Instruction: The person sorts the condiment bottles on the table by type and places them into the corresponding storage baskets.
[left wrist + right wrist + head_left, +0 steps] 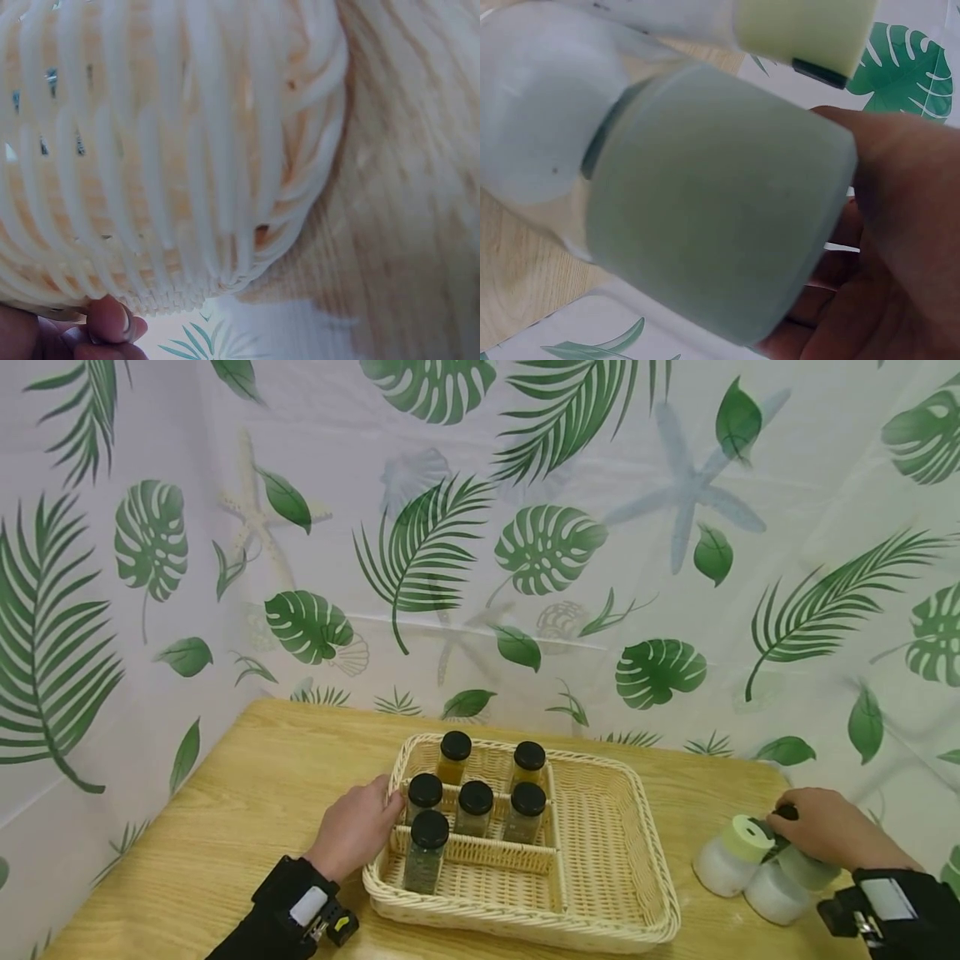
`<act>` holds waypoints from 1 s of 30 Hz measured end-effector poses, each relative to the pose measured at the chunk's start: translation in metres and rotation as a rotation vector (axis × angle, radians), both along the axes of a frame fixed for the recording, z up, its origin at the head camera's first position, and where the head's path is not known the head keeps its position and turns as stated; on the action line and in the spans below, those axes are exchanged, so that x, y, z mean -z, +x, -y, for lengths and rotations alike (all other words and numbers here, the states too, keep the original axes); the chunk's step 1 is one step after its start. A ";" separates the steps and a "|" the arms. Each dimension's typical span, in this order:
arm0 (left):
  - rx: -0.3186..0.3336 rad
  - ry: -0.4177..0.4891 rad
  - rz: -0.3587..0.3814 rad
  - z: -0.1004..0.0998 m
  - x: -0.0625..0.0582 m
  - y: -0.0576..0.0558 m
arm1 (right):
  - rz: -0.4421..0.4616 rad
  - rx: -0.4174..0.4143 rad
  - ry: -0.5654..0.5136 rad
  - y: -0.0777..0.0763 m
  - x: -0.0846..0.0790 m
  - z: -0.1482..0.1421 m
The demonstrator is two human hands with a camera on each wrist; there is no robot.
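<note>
My left hand [356, 831] grips the left rim of a cream wicker basket [517, 927] with dividers. In the left wrist view, its fingertips [112, 319] show at the edge of the weave. Several glass spice jars with black lids, such as the front one [426, 858], stand in the basket's left compartments. At the right, my right hand [832, 828] pinches a black lid [786, 812]; what lies under that lid is mostly hidden. Right beside it stand a jar with a yellow-green lid [748, 837] and a jar with a pale green lid [720, 202], both with white contents.
The basket's long right compartment [603, 843] holds no jars. A wooden table [262, 793] lies under everything. Behind it and along the left hangs a white cloth [465, 693] printed with green leaves and starfish.
</note>
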State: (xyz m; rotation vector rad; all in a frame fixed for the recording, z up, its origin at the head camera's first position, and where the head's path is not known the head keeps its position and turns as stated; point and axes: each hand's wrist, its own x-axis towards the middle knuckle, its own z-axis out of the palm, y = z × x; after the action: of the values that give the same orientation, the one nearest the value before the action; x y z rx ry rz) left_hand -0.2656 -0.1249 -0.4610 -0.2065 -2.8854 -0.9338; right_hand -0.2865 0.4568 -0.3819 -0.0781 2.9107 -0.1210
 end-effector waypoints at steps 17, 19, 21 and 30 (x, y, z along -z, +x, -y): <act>-0.005 -0.012 0.006 0.000 0.002 0.001 | -0.153 -0.097 0.002 0.002 -0.028 0.010; -0.003 -0.010 0.008 0.000 0.001 0.001 | -0.181 -0.102 0.023 0.002 -0.034 0.011; 0.000 -0.011 0.011 -0.001 0.001 0.001 | -0.193 -0.101 0.041 0.001 -0.039 0.013; 0.005 -0.007 0.005 0.000 -0.001 0.000 | -0.204 -0.113 0.038 0.002 -0.057 0.023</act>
State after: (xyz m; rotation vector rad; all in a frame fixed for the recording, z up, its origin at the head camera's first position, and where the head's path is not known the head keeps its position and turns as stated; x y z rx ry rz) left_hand -0.2655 -0.1248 -0.4603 -0.2119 -2.8940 -0.9266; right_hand -0.2844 0.4335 -0.3252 -0.2636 3.1013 -0.0404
